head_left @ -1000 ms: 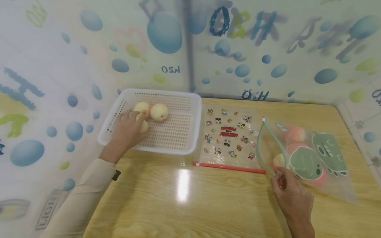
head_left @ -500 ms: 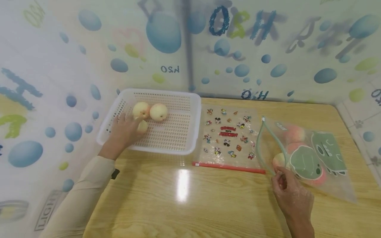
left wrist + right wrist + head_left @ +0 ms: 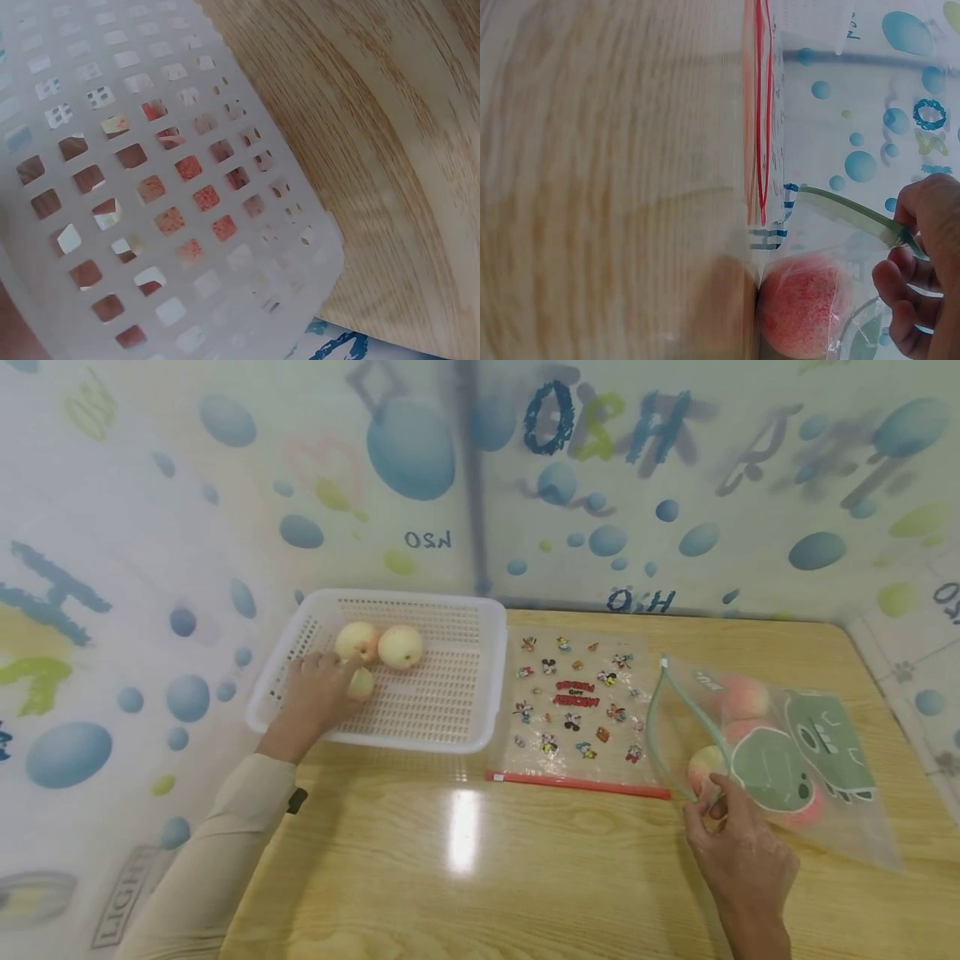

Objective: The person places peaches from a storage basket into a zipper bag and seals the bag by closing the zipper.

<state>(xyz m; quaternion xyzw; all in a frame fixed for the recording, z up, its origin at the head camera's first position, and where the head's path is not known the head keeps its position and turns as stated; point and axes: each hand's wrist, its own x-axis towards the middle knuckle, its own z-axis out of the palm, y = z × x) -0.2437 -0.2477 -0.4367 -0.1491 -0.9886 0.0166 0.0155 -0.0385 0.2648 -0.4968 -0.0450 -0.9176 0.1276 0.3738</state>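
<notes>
In the head view, my left hand [image 3: 317, 700] reaches into a white plastic basket [image 3: 491, 714]. Its fingers curl over the nearest peach [image 3: 362, 685], covering part of it. Two more pale peaches [image 3: 401, 647] lie just behind, side by side. The left wrist view looks through the basket's slotted wall, with peach skin [image 3: 169, 221] showing in the holes. At the right, my right hand [image 3: 742, 852] pinches the green-edged mouth of a clear zip bag [image 3: 831, 739] with a dinosaur print. Several peaches lie inside this bag; one [image 3: 802, 307] shows near its mouth in the right wrist view.
A flat clear zip bag [image 3: 577, 718] with cartoon figures and a red slider edge lies between the basket and the green-edged bag. The wooden table [image 3: 540, 877] meets a patterned wall [image 3: 555, 527] at the back and left.
My left hand lifted its fingers slightly off the peaches, then closed them again over the nearest one. The right hand shifted a little, keeping hold of the bag's mouth, which opened slightly.
</notes>
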